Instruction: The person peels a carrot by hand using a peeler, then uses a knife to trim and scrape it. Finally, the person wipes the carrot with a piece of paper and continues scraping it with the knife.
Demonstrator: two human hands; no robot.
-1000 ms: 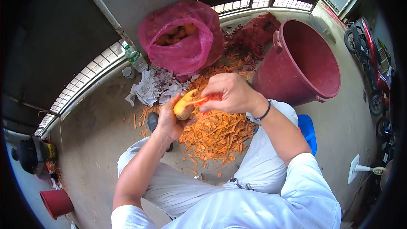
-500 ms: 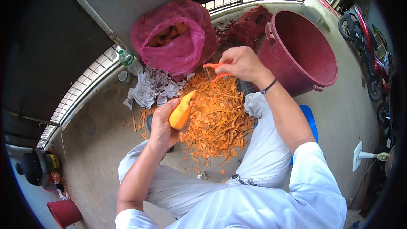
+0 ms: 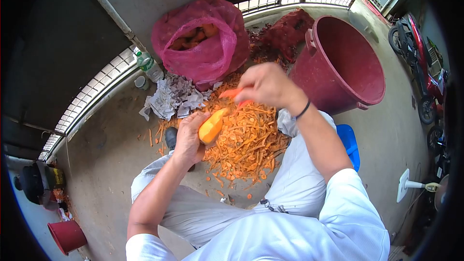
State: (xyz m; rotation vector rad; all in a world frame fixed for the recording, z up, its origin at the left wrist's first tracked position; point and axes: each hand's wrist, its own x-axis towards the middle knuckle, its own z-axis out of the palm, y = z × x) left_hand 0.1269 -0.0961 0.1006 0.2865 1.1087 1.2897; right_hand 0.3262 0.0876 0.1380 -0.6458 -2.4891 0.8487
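carrot [image 3: 211,126] gripped in left hand [image 3: 189,137] | right hand [image 3: 265,85] with peeler [image 3: 233,94] just above tip

Bare concrete floor [image 3: 111,150], dusty. Big heap of orange peelings [image 3: 246,140] at middle. Pink mesh sack [image 3: 203,43] by far wall, crumpled paper [image 3: 171,99] just beside it. Plastic bottle [image 3: 149,66] near grating. Large red tub [image 3: 345,63] toward right. Small red bucket [image 3: 66,236] at near-left corner.

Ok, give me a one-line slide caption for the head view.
Left hand holds a carrot, right hand brings an orange peeler to its tip above a heap of peelings.
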